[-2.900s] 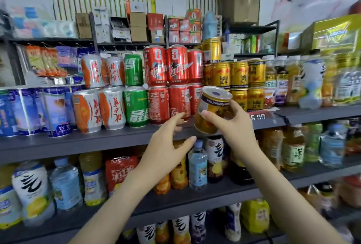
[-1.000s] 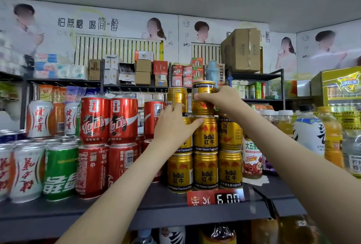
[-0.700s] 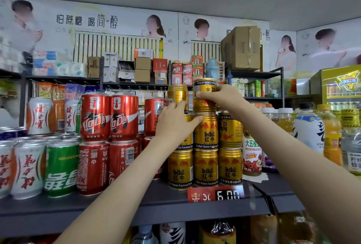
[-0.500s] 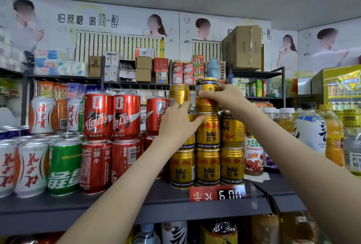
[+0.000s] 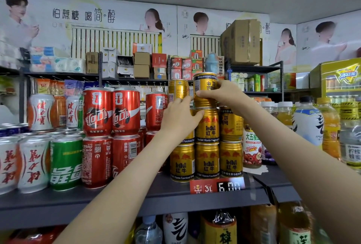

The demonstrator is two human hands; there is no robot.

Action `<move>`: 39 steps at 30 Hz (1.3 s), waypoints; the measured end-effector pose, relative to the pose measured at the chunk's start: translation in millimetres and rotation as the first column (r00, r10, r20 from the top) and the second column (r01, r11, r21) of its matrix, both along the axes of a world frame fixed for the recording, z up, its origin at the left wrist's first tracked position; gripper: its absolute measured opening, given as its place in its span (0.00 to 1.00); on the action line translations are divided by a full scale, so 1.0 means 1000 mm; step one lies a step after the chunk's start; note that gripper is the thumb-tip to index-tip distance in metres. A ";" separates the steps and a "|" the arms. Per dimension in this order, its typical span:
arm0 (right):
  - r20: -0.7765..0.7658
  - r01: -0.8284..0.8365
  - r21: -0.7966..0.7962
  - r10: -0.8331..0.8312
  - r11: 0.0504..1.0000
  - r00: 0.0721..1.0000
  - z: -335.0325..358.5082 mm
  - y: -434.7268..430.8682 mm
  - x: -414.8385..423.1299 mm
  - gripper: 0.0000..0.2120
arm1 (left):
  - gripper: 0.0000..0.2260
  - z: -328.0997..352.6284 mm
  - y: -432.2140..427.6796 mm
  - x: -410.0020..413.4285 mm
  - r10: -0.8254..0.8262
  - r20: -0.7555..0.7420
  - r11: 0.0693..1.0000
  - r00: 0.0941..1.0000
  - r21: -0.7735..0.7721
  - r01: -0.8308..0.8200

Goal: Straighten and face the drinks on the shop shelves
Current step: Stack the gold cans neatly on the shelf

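Right hand (image 5: 220, 95) in a closed grip on the upside-down gold metal can (image 5: 205, 87) — right it, logo forward — flat left hand (image 5: 179, 118) bracing the stack (image 5: 207, 157).

The gold Red Bull can (image 5: 204, 87), earlier held tilted in front of the shelf edge (image 5: 136, 202), has been raised and set on top of the middle Red Bull stack (image 5: 207, 128), where it is gripped by the right hand (image 5: 220, 95). The left hand (image 5: 179, 116), earlier open in mid-air, has been laid against the second-tier cans (image 5: 190, 138) to the left of the stack.
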State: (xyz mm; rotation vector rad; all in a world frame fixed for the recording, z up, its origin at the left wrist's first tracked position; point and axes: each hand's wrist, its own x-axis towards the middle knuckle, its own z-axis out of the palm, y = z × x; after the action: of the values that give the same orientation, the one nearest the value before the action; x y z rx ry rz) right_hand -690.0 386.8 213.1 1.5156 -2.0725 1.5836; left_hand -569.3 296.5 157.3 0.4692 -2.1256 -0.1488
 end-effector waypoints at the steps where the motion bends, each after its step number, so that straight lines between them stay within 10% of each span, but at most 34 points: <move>1: 0.004 -0.001 0.004 0.001 1.000 1.000 0.000 0.000 0.000 0.25 | 0.26 0.000 0.000 0.000 -0.001 0.000 1.000 1.000 0.001 0.001; 16: 0.054 -0.036 -0.235 0.050 0.971 0.997 0.000 -0.012 0.018 0.18 | 0.29 -0.014 -0.023 0.022 -0.132 -0.175 0.951 0.976 0.255 0.175; 39: 0.015 0.003 -0.097 -0.001 0.995 1.000 -0.006 -0.038 0.048 0.21 | 0.22 -0.012 -0.025 0.023 -0.215 -0.186 0.904 0.959 0.334 0.268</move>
State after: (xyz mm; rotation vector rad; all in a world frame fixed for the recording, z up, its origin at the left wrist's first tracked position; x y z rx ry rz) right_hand -642.3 348.3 207.1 1.4735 -1.9727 1.6731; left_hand -546.0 271.1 145.5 0.3863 -2.0093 -0.7020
